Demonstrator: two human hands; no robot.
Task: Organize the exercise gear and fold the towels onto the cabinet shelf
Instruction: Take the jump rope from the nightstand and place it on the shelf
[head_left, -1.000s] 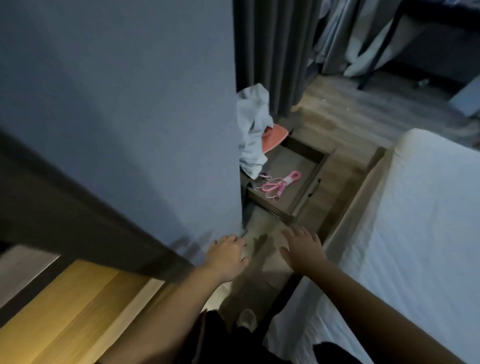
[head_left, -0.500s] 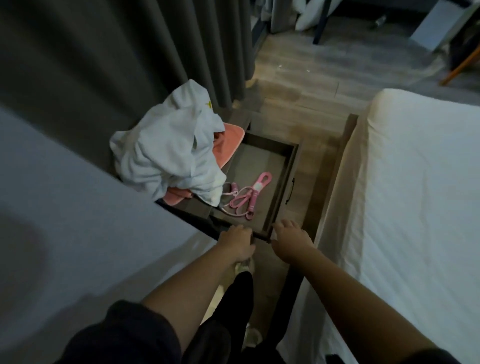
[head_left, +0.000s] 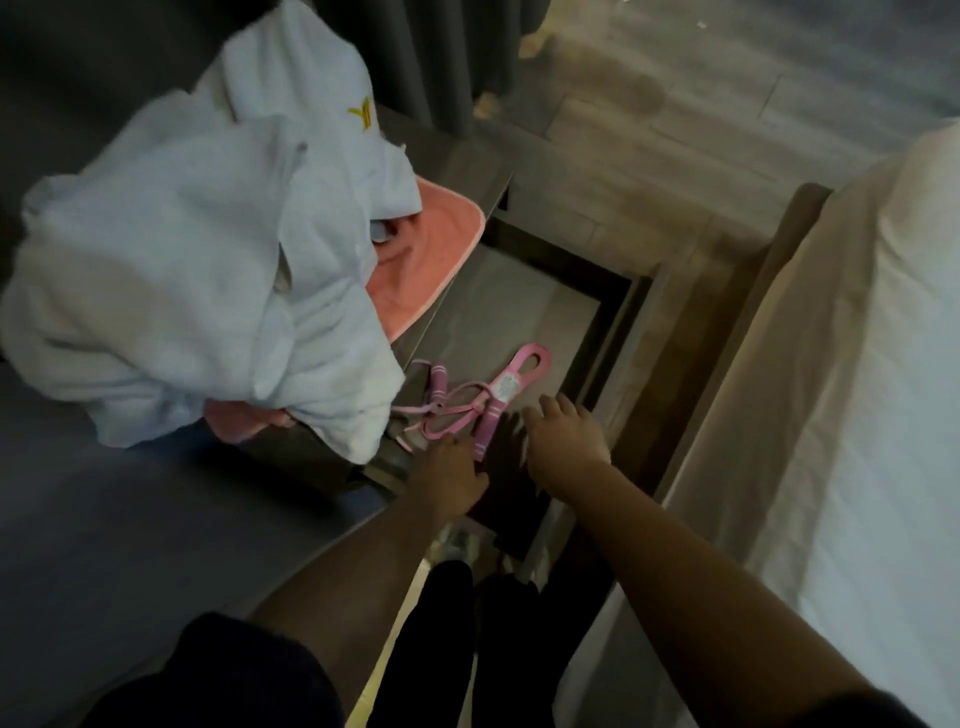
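Both hands reach into the open drawer (head_left: 615, 317) at the centre of the frame. The left hand (head_left: 452, 470) lies flat with its fingers straight and relaxed, its tips just beside the near foam handle of the pink exercise rope (head_left: 485, 410). Whether they touch the handle cannot be told, and the hand grips nothing. The right hand (head_left: 569, 439) hovers palm down to the right of the rope, fingers spread wide, holding nothing.

The rope lies tangled on the drawer floor, one loop end pointing toward the upper right. A small white label (head_left: 507, 387) is on it, its print too small to read.

At the upper left a crumpled white towel (head_left: 197, 270) is heaped on the cabinet surface (head_left: 457, 171), hanging over the drawer's left edge. It carries a yellow embroidered mark (head_left: 362, 111) shaped like a forked letter, not legible as a name. A pink towel (head_left: 423, 260) lies under it. The bed (head_left: 857, 364) fills the right side.
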